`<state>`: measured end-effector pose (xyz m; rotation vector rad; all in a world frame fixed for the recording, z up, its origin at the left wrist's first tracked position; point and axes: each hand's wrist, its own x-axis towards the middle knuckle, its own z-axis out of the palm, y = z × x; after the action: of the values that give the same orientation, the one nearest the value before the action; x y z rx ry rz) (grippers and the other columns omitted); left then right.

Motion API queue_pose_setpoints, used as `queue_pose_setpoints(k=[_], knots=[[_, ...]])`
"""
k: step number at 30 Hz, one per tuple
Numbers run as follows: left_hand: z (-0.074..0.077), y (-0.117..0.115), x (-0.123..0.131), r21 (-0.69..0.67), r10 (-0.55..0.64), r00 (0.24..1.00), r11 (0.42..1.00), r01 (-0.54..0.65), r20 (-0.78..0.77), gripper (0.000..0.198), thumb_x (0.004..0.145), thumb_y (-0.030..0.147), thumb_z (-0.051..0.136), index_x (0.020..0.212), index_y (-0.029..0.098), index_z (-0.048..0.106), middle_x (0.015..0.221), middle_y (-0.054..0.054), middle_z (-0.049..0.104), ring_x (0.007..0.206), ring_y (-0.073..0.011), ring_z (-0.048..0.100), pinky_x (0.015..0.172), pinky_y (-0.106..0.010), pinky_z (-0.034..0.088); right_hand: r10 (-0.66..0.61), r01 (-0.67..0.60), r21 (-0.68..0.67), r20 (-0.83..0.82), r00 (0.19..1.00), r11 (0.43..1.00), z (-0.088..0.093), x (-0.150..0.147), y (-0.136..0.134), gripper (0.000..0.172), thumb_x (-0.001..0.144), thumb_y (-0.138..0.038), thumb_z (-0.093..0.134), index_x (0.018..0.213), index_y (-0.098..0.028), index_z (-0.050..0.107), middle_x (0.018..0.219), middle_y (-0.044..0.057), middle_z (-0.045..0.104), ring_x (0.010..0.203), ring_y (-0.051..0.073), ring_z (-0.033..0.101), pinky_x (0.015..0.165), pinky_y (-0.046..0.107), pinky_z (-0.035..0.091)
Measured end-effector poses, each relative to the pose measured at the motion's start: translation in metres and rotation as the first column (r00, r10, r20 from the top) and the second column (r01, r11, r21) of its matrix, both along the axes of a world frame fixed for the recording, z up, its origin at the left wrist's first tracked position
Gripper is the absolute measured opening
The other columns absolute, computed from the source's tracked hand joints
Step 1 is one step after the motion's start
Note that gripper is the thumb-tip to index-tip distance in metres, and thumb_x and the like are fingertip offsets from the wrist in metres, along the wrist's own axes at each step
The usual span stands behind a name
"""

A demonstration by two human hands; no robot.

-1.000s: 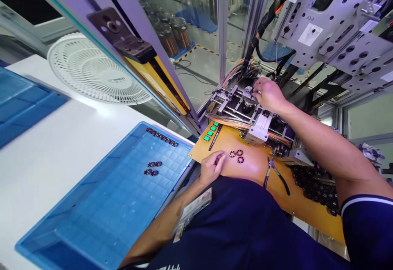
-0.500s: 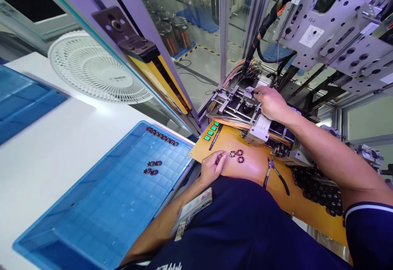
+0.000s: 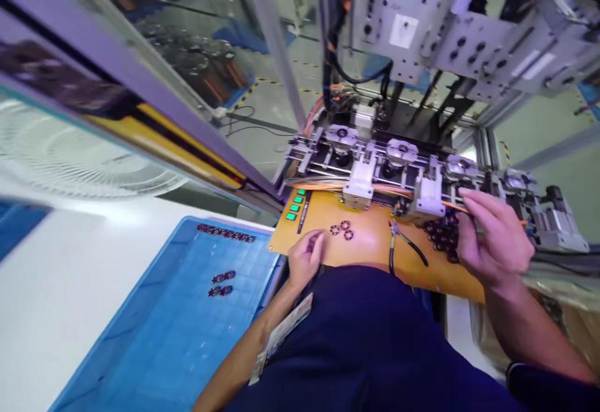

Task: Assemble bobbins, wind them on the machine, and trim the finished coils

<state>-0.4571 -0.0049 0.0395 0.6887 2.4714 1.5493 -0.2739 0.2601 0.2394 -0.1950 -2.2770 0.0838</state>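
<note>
My left hand [image 3: 304, 257] rests at the left front of the orange board [image 3: 370, 252], its fingers curled in; whatever may be inside is hidden. Just right of it lie three small ring-shaped motor stators [image 3: 345, 231] with dark teeth. My right hand [image 3: 497, 237] hovers at the board's right end, thumb and fingers apart, with nothing visible between them. Beside and partly behind it is a pile of dark ring-shaped parts [image 3: 440, 237]. Several round metal fixtures [image 3: 402, 151] stand in a row on the machine behind the board.
Pliers [image 3: 400, 237] with dark handles lie on the board, and a black pen [image 3: 304, 212] beside green buttons [image 3: 294, 208]. To the left, a blue tray [image 3: 154, 331] holds several stators. Machine plates [image 3: 422, 18] hang overhead. A fan [image 3: 70, 149] and frame post are at left.
My right hand has left the leftmost fixture and moved right and nearer, to the pile of dark parts. The view has turned right. My left hand stays beside the three stators.
</note>
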Motion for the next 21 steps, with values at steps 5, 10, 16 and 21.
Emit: queue_pose_setpoints(k=[5, 10, 16, 21], knots=[[-0.001, -0.004, 0.000, 0.007, 0.030, 0.997, 1.000, -0.030, 0.069, 0.033, 0.089, 0.042, 0.059, 0.103, 0.014, 0.068, 0.075, -0.002, 0.069, 0.063, -0.0133, 0.063, 0.065, -0.026, 0.054, -0.370, 0.387, -0.126, 0.136, 0.919, 0.913, -0.082, 0.107, 0.018, 0.024, 0.091, -0.020, 0.060, 0.114, -0.017, 0.065, 0.099, 0.011, 0.071, 0.089, 0.021, 0.068, 0.083, 0.038, 0.058], [0.021, 0.002, 0.006, 0.046, 0.059, 0.995, 0.997, -0.063, 0.084, 0.034, 0.089, 0.043, 0.059, 0.103, 0.013, 0.066, 0.070, 0.000, 0.064, 0.055, -0.0097, 0.059, 0.056, -0.022, 0.052, -0.362, 0.452, -0.185, 0.378, 0.852, 0.873, -0.143, 0.146, 0.009, 0.017, 0.091, -0.026, 0.060, 0.099, -0.017, 0.071, 0.108, 0.013, 0.068, 0.103, 0.025, 0.064, 0.089, 0.043, 0.056], [0.062, 0.021, 0.021, 0.113, -0.007, 1.000, 0.994, 0.005, 0.012, 0.028, 0.087, 0.037, 0.064, 0.100, 0.012, 0.067, 0.068, 0.001, 0.064, 0.056, -0.0094, 0.060, 0.057, -0.022, 0.052, -0.320, 0.463, -0.266, 0.442, 0.838, 0.846, -0.156, 0.127, -0.001, 0.020, 0.091, -0.020, 0.056, 0.103, -0.018, 0.072, 0.137, 0.014, 0.053, 0.127, 0.031, 0.046, 0.105, 0.050, 0.044], [0.072, 0.027, 0.020, 0.128, -0.140, 0.990, 0.982, 0.137, 0.017, 0.026, 0.086, 0.034, 0.066, 0.102, 0.013, 0.068, 0.070, -0.001, 0.067, 0.059, -0.0105, 0.061, 0.059, -0.023, 0.053, -0.263, 0.412, -0.338, 0.408, 0.874, 0.846, -0.157, 0.109, 0.007, 0.018, 0.091, -0.020, 0.057, 0.097, -0.018, 0.074, 0.116, 0.014, 0.062, 0.110, 0.031, 0.054, 0.092, 0.049, 0.047]])
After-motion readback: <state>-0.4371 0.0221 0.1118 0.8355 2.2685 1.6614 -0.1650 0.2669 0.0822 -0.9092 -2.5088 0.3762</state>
